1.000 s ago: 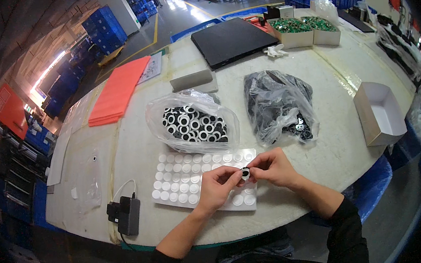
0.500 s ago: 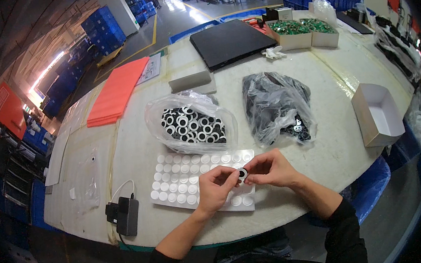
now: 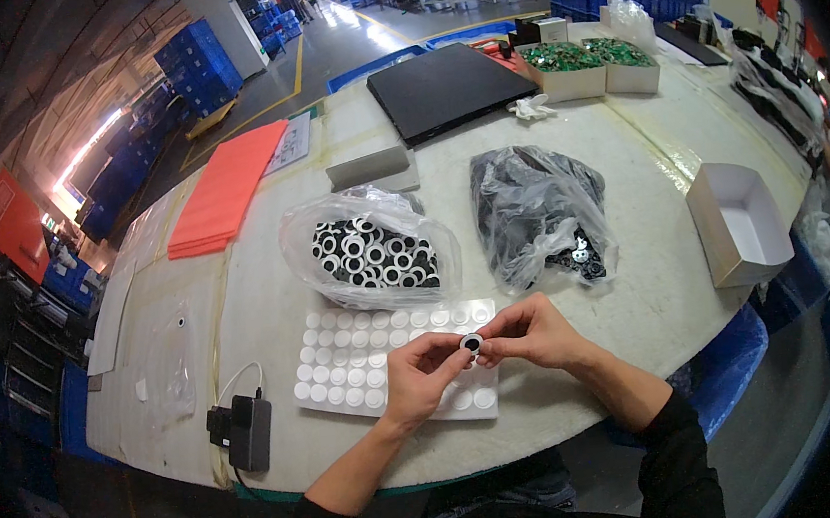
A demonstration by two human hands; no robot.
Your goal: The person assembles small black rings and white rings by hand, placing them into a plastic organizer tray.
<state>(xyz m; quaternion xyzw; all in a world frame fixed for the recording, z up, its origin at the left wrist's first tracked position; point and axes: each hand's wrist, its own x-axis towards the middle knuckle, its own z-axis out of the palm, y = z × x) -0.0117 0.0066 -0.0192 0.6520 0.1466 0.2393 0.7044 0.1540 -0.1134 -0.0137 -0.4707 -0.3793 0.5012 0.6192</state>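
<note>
Between my two hands is a small round piece, a white ring with a black centre (image 3: 471,344). My left hand (image 3: 423,372) pinches its left edge with thumb and fingertips, while my right hand (image 3: 532,334) pinches its right edge. Both hands hover over the right part of a white tray (image 3: 401,410) set with rows of round white caps (image 3: 353,377). Just beyond the tray lies an open clear plastic bag (image 3: 298,252) full of similar black-and-white ring pieces (image 3: 375,254). A second clear bag (image 3: 534,211), holding black parts, sits to its right.
Left of the tray lies a black power adapter (image 3: 250,432) with a cable. An open white box (image 3: 743,223) stands at the right edge. Farther back are orange sheets (image 3: 229,191), a black flat panel (image 3: 449,88), a grey-white box piece (image 3: 371,169) and boxes of green circuit boards (image 3: 563,57).
The ring piece has turned a little between my fingertips, its black centre now facing up more fully. Both hands keep their pinch. The whole view has shifted slightly.
</note>
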